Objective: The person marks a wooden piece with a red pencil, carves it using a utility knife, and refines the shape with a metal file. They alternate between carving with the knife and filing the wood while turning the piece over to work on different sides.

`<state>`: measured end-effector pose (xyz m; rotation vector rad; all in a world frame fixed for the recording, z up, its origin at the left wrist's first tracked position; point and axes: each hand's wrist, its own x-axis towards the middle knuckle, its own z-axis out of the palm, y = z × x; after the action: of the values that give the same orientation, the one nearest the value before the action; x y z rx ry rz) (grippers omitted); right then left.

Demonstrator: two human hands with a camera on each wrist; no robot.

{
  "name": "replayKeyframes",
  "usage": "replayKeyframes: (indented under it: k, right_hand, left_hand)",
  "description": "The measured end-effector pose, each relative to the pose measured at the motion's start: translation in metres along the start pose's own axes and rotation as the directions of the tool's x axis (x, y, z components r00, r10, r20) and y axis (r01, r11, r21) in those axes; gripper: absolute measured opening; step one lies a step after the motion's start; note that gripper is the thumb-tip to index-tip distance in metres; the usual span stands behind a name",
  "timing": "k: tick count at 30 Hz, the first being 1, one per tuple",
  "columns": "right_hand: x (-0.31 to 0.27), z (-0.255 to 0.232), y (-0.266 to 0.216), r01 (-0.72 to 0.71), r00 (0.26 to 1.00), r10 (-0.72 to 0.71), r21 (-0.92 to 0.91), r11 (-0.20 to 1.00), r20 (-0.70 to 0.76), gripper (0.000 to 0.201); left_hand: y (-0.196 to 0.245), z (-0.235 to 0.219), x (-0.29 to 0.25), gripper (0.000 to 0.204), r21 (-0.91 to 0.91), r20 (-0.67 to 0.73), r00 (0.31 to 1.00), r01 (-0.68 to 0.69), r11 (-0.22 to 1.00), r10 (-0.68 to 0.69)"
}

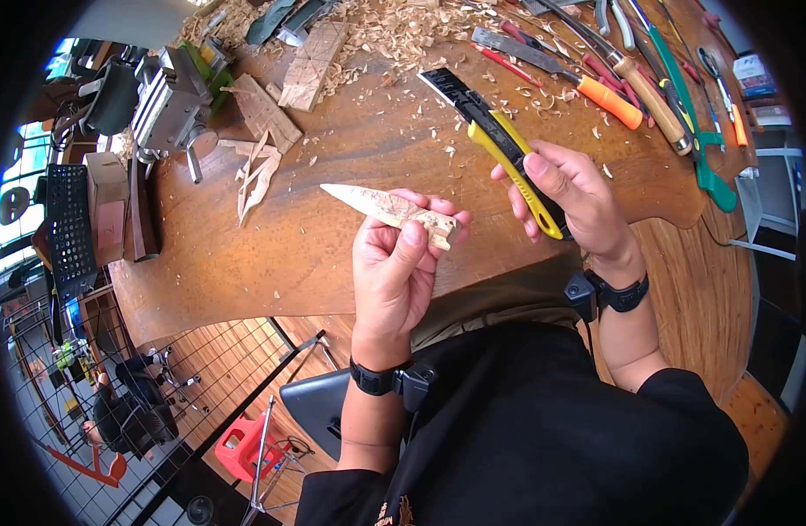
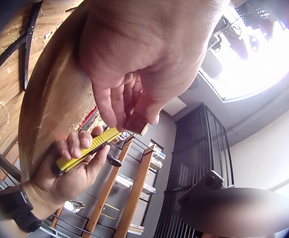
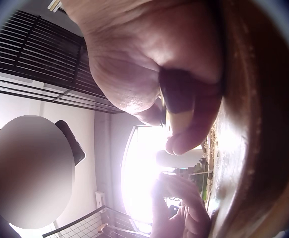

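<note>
In the head view my left hand (image 1: 401, 259) pinches a pale carved wooden piece (image 1: 381, 204) by its thick end, its pointed tip aimed left over the wooden table (image 1: 315, 254). My right hand (image 1: 571, 188) grips a yellow and black utility knife (image 1: 501, 140), blade end pointing up-left, a little to the right of the wood. The two do not touch. From the left wrist, my left hand (image 2: 134, 64) fills the top, and my right hand (image 2: 67, 176) holds the knife (image 2: 87, 149) below it. The right wrist view shows my right hand (image 3: 144, 64) close up around the knife (image 3: 180, 116).
Wood shavings (image 1: 394, 26) litter the far table. Wood blocks (image 1: 313, 63) and split slivers (image 1: 255, 175) lie at the left by a metal vise (image 1: 170, 105). Chisels and files, one orange-handled (image 1: 609, 98), lie along the right. A red stool (image 1: 245, 447) stands on the floor below.
</note>
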<state>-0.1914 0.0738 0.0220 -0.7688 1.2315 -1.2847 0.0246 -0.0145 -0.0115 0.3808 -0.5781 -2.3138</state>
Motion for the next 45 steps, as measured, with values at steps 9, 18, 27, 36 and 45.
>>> replayKeyframes:
  k: [9, 18, 27, 36, 45]
  right_hand:
    - [-0.001, 0.005, 0.0, -0.034, 0.999, 0.034, -0.007, 0.999, 0.018, 0.05]
    - [-0.001, 0.008, 0.0, 0.044, 0.999, -0.04, -0.135, 0.99, 0.032, 0.058]
    - [-0.003, 0.006, -0.005, -0.034, 0.999, 0.033, -0.118, 0.992, -0.01, 0.047]
    - [0.002, 0.017, 0.016, 0.241, 0.956, -0.285, -0.368, 0.898, -0.069, 0.037]
    - [-0.047, 0.038, 0.008, 0.105, 0.939, -0.263, -0.544, 0.833, -0.221, 0.036]
  left_hand:
    - [-0.007, 0.013, 0.0, 0.039, 0.188, -0.059, 0.992, -0.103, 0.977, 0.116]
    - [-0.023, 0.029, -0.005, 0.036, 0.681, -0.083, 0.957, -0.15, 0.716, 0.28]
    - [-0.022, 0.026, -0.026, 0.04, 0.895, -0.014, 0.921, -0.163, 0.415, 0.39]
    - [-0.019, 0.015, -0.052, 0.032, 0.932, 0.359, 0.757, -0.322, -0.166, 0.546]
    - [-0.013, 0.011, -0.051, 0.037, 0.859, 0.481, 0.664, -0.226, -0.459, 0.573]
